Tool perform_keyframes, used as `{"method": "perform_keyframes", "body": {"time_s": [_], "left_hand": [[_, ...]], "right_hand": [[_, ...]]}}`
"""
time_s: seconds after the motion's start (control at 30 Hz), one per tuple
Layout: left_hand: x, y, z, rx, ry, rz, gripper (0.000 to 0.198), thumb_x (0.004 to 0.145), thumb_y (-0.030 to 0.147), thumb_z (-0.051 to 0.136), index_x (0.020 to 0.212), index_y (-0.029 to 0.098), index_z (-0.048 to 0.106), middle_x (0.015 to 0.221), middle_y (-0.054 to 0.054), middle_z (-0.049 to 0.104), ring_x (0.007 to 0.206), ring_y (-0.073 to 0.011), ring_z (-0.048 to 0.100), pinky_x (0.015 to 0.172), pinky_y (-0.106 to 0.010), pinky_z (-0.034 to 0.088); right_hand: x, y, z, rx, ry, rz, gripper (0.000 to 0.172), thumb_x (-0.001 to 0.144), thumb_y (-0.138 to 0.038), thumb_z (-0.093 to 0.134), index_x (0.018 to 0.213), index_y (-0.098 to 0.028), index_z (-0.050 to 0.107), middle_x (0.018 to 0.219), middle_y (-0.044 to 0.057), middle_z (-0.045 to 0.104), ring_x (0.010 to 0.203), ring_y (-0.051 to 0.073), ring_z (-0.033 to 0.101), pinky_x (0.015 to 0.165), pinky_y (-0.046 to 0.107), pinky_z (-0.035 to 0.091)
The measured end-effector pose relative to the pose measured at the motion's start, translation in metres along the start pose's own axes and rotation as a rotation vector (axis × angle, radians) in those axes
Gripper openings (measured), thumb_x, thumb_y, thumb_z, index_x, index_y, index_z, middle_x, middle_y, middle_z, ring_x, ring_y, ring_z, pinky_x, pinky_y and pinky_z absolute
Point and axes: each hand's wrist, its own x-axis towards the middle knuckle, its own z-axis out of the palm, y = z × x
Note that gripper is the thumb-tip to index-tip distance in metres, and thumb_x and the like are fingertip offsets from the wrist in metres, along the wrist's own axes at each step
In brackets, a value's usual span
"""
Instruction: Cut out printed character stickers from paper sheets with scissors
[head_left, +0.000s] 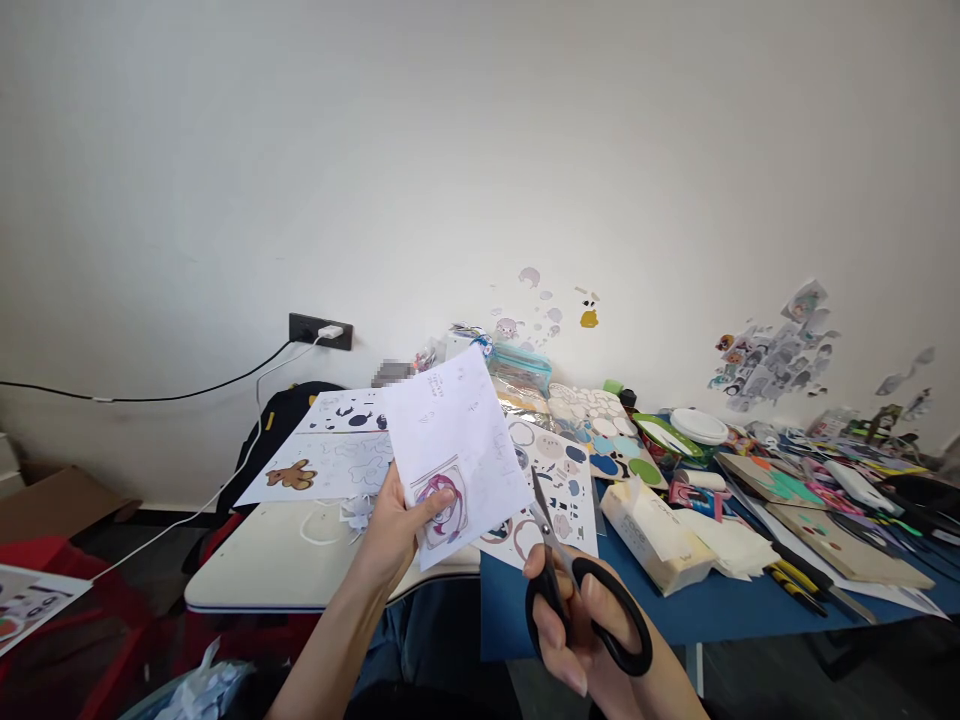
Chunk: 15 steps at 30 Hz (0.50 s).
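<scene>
Paper sheet (457, 440) left of scissors (577, 590); tissue box (652, 535) right, on table (712, 605).

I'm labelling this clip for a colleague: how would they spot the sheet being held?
From the black wall socket, look down and right to the left hand, which holds a white sheet. Unlike the printed sheets lying flat on the table, it is lifted, with one pink-purple swirl at its bottom.

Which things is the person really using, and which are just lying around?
In use: paper sheet with a swirly picture, in the left hand; black scissors, in the right hand.
Lying about: tissue box, printed sheets on the white table, white dish, charger in the wall socket.
</scene>
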Motion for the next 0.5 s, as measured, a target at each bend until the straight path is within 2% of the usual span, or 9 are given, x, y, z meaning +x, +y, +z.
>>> {"method": "perform_keyframes", "body": {"time_s": [0.13, 0.23, 0.33, 0.5], "left_hand": [[-0.003, -0.003, 0.000, -0.103, 0.036, 0.003, 0.062, 0.059, 0.018, 0.084, 0.116, 0.020, 0.058, 0.108, -0.009, 0.071, 0.100, -0.0260, 0.066, 0.081, -0.030, 0.054], [-0.008, -0.007, 0.000, -0.190, 0.076, -0.105, 0.049, 0.057, 0.027, 0.085, 0.102, 0.017, 0.067, 0.095, -0.010, 0.074, 0.094, -0.0285, 0.068, 0.081, -0.035, 0.055], [-0.011, -0.009, 0.001, -0.181, 0.059, -0.190, 0.038, 0.058, 0.029, 0.084, 0.090, 0.015, 0.071, 0.089, -0.010, 0.075, 0.086, -0.0288, 0.069, 0.079, -0.038, 0.056], [-0.010, -0.007, 0.000, -0.134, 0.029, -0.137, 0.039, 0.057, 0.027, 0.085, 0.093, 0.016, 0.073, 0.094, -0.011, 0.075, 0.093, -0.0293, 0.068, 0.081, -0.038, 0.055]], "right_hand": [[-0.004, 0.001, 0.001, 0.065, -0.020, 0.009, 0.041, 0.082, -0.052, 0.064, 0.098, -0.015, 0.064, 0.065, -0.002, 0.046, 0.045, 0.004, 0.031, 0.047, 0.024, 0.017], [-0.005, 0.003, -0.001, 0.071, -0.057, -0.007, 0.041, 0.082, -0.051, 0.064, 0.098, -0.014, 0.065, 0.065, -0.001, 0.046, 0.045, 0.004, 0.031, 0.046, 0.023, 0.017], [-0.006, 0.001, -0.002, 0.072, -0.092, -0.031, 0.041, 0.081, -0.051, 0.065, 0.099, -0.014, 0.065, 0.065, -0.001, 0.047, 0.043, 0.003, 0.032, 0.043, 0.022, 0.017], [-0.011, 0.000, -0.001, 0.039, 0.005, -0.001, 0.044, 0.078, -0.052, 0.069, 0.097, -0.013, 0.065, 0.063, -0.002, 0.046, 0.042, 0.002, 0.030, 0.043, 0.021, 0.018]]}}
